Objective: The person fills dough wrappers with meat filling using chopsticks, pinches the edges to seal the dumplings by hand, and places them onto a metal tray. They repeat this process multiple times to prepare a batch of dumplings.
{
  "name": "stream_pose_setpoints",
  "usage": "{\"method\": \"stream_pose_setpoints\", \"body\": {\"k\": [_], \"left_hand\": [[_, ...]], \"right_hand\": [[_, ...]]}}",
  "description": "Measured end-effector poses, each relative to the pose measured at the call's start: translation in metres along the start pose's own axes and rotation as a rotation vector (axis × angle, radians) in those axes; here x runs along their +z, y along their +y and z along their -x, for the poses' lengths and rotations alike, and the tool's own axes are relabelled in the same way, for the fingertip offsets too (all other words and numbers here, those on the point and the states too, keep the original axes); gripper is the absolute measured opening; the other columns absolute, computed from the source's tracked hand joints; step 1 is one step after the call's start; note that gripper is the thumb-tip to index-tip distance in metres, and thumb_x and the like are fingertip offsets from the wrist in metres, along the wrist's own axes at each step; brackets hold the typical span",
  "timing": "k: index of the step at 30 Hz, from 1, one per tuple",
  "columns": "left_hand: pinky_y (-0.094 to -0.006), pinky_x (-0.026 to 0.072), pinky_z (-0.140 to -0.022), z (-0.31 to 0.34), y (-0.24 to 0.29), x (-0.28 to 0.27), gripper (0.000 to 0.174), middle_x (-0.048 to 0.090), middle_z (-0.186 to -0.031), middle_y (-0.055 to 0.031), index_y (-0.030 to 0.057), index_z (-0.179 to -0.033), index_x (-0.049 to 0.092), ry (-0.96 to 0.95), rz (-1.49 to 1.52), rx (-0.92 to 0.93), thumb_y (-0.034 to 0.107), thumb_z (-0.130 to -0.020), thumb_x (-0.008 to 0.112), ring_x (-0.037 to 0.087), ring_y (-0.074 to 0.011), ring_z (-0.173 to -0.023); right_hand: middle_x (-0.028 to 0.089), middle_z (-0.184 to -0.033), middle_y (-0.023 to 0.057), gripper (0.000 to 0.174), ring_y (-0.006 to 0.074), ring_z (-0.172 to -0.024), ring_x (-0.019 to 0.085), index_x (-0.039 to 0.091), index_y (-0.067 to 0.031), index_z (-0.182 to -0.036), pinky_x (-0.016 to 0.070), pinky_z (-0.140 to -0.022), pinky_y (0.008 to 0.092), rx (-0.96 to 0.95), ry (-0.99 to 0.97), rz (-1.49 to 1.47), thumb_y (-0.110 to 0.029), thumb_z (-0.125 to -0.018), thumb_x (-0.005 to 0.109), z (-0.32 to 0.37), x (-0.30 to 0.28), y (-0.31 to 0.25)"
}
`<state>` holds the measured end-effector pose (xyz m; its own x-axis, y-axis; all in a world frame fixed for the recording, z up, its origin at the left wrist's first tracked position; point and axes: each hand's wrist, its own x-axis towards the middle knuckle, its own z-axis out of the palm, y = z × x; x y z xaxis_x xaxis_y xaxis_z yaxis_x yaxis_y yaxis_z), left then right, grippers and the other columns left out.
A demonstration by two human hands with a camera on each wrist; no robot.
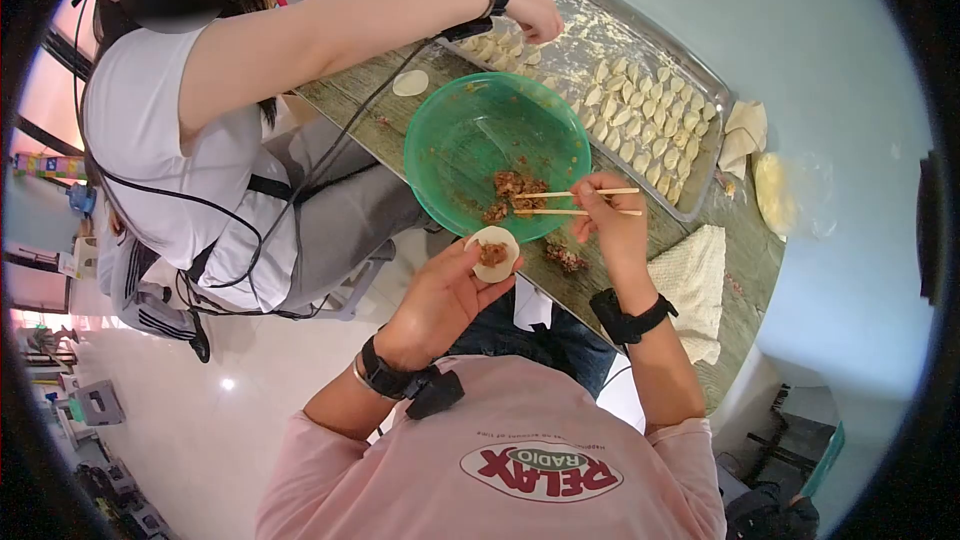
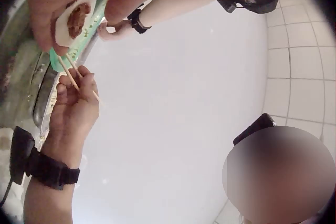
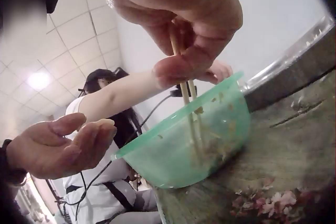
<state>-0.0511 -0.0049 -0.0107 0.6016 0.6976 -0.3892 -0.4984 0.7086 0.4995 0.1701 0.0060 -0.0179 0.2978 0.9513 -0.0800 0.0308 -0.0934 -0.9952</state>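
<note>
My left hand [image 1: 432, 302] holds a round dumpling wrapper [image 1: 483, 269] on its fingers, with the thumb at the edge. A lump of meat filling [image 1: 493, 254] sits in the wrapper's middle; the left wrist view shows the same filling [image 2: 79, 20] up close. A pair of wooden chopsticks [image 1: 615, 192] is pinched in my right hand [image 1: 612, 225]. Their tips reach down into the green plastic bowl [image 1: 440, 125], where more filling [image 1: 515, 183] lies near the side closest to me. In the right wrist view the chopsticks [image 3: 187, 92] slant down behind the bowl's translucent wall [image 3: 157, 166].
A metal tray [image 1: 715, 155] behind the bowl carries rows of shaped dumplings [image 1: 650, 120] and loose flour. Another person's arm [image 1: 350, 20] reaches over it from the left. One bare wrapper [image 1: 410, 83] lies on the wooden table [image 1: 350, 90]; a cloth [image 1: 695, 280] lies at right.
</note>
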Motion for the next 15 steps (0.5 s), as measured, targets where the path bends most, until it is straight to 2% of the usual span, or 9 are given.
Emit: {"method": "stream_pose_setpoints", "body": {"k": [4, 10, 12, 15], "left_hand": [[-0.0362, 0.0413, -0.097, 0.001, 0.0012, -0.0011, 0.039, 0.051, -0.122, -0.0134, -0.0003, -0.123, 0.043, -0.048, -0.013, -0.015, 0.026, -0.094, 0.044, 0.051, -0.0241, -0.113], [-0.0356, 0.0418, -0.096, -0.0005, 0.0003, 0.0003, 0.038, 0.053, -0.12, -0.0137, -0.0009, -0.123, 0.044, -0.032, 0.005, -0.034, 0.024, -0.095, 0.043, 0.052, -0.0234, -0.111], [-0.0354, 0.0418, -0.096, -0.0004, -0.0003, 0.0004, 0.038, 0.053, -0.12, -0.0138, -0.001, -0.123, 0.044, -0.038, 0.01, -0.041, 0.024, -0.095, 0.043, 0.052, -0.0233, -0.111], [-0.0349, 0.0417, -0.096, -0.001, -0.0001, -0.0001, 0.038, 0.053, -0.119, -0.0138, -0.0009, -0.123, 0.044, -0.043, 0.004, -0.039, 0.024, -0.095, 0.042, 0.052, -0.0229, -0.111]], "right_hand": [[0.057, -0.07, 0.0062, 0.015, 0.0117, -0.045, 0.055, 0.059, 0.004, -0.086, 0.0418, -0.038, 0.0215, 0.002, -0.003, 0.01, -0.01, -0.088, 0.055, 0.0044, 0.0035, -0.0063], [0.056, -0.063, 0.0056, 0.012, 0.011, -0.044, 0.054, 0.06, 0.0047, -0.085, 0.0418, -0.038, 0.0217, -0.001, 0.051, 0.033, -0.006, -0.087, 0.054, 0.0065, 0.0039, -0.0095], [0.056, -0.064, 0.008, 0.016, 0.0117, -0.045, 0.053, 0.057, 0.0048, -0.083, 0.0417, -0.039, 0.021, -0.012, 0.064, 0.101, -0.009, -0.089, 0.052, 0.0065, 0.0043, -0.008], [0.057, -0.063, 0.0091, 0.015, 0.0126, -0.045, 0.054, 0.057, 0.0047, -0.081, 0.0412, -0.038, 0.0213, 0.006, 0.088, 0.031, -0.008, -0.089, 0.052, 0.0063, 0.0033, -0.0029]]}}
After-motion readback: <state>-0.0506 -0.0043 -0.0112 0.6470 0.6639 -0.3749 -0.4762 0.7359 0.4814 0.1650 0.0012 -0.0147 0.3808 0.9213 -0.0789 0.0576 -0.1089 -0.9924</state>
